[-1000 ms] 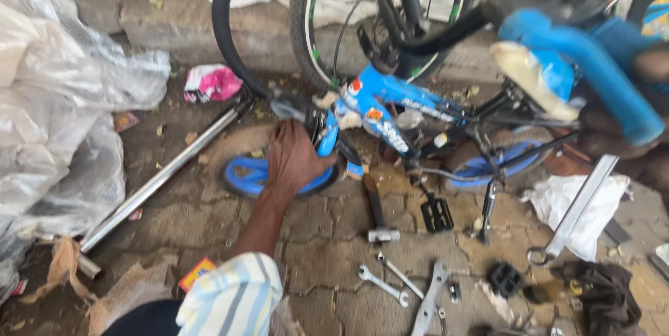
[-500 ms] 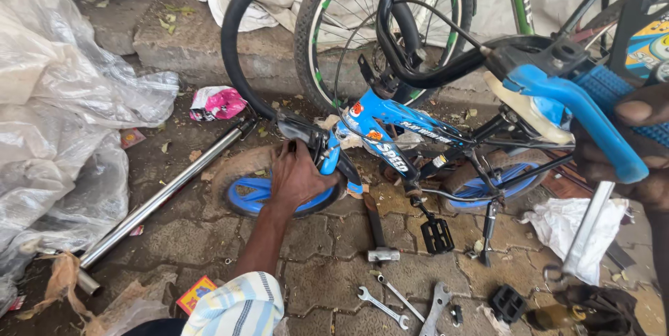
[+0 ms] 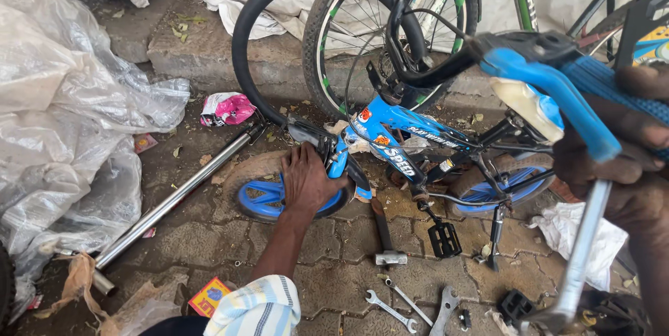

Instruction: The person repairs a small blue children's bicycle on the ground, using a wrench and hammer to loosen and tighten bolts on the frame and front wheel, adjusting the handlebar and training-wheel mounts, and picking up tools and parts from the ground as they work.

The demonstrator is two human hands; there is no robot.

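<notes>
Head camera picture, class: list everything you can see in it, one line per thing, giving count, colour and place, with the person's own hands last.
Small bike: one, blue, lying on the paving, centre.
Small wheel: one, blue rim, tan tyre, under the left hand.
Loose tyre: one, black, standing behind the small bike.
Large bikes: at least two, green and white, parked at the back.
Metal tube: one, silver, lying on the ground, left.
Plastic sheet: clear, bunched up, far left.
Hammer: one, dark handle, below the small bike.
Spanners: three, silver, bottom centre.
Pedals: two, black, one on the crank, one loose at lower right.
Wrapper: one, pink, by the kerb.
Left hand: pressed on the small wheel.
Right hand: fingers round a blue grip, right edge.
</notes>
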